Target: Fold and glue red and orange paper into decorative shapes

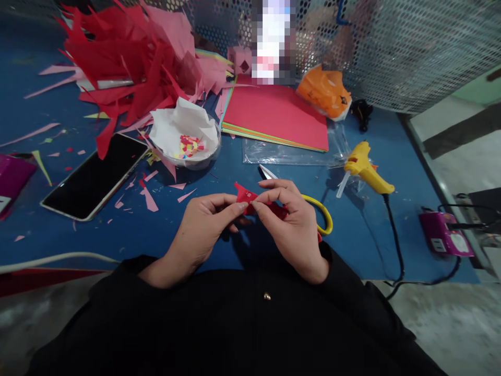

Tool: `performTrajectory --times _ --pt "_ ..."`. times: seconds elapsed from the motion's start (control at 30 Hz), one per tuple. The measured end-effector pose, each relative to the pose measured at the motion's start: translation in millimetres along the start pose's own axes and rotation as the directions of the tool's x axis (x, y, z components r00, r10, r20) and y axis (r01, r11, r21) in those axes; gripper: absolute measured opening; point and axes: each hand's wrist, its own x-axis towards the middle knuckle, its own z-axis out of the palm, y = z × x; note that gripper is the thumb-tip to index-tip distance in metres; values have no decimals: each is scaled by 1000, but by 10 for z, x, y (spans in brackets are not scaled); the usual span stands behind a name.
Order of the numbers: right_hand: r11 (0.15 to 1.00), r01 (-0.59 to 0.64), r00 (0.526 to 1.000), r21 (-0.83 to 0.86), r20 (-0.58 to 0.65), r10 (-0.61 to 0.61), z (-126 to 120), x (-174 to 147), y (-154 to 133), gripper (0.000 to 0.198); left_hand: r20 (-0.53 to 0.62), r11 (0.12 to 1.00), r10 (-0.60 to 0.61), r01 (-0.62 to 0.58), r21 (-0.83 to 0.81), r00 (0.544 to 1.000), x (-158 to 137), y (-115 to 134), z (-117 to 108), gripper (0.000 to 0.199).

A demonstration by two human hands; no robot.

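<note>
Both hands meet over the near part of the blue table, pinching a small red piece (243, 194) that looks like paper or thin plastic wrapping. My left hand (205, 224) grips its lower left side between thumb and fingers. With thumb and forefinger, my right hand (291, 224) holds it near the middle, and a shiny red part shows under those fingers. Beneath and beside the right hand lie scissors (323, 211) with a yellow handle and a blade tip pointing away; the hand partly hides them.
A bowl (183, 130) lined with white paper holds tiny coloured bits. Around it are a phone (96, 175), a heap of red and pink paper strips (136, 57), stacked coloured sheets (274, 112), an orange packet (324, 91), a yellow glue gun (366, 164) with its cord, and a purple power block (446, 234).
</note>
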Motion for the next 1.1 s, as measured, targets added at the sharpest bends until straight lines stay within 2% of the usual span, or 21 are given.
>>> performTrajectory --times 0.53,0.8,0.97,1.1 --pt "999 37 999 -15 -20 -37 31 -6 11 11 -21 1000 -17 17 4 1000 -25 23 12 14" --pt "998 56 998 -21 -6 -56 49 -27 18 11 -14 999 10 -10 36 1000 -17 1 -5 16" --pt "1000 -15 1000 6 9 15 27 -35 10 5 -21 1000 -5 5 22 1000 -14 0 -5 16" --pt "995 -90 996 37 -15 91 -12 -25 25 16 -46 999 -34 34 -3 998 -14 24 11 16"
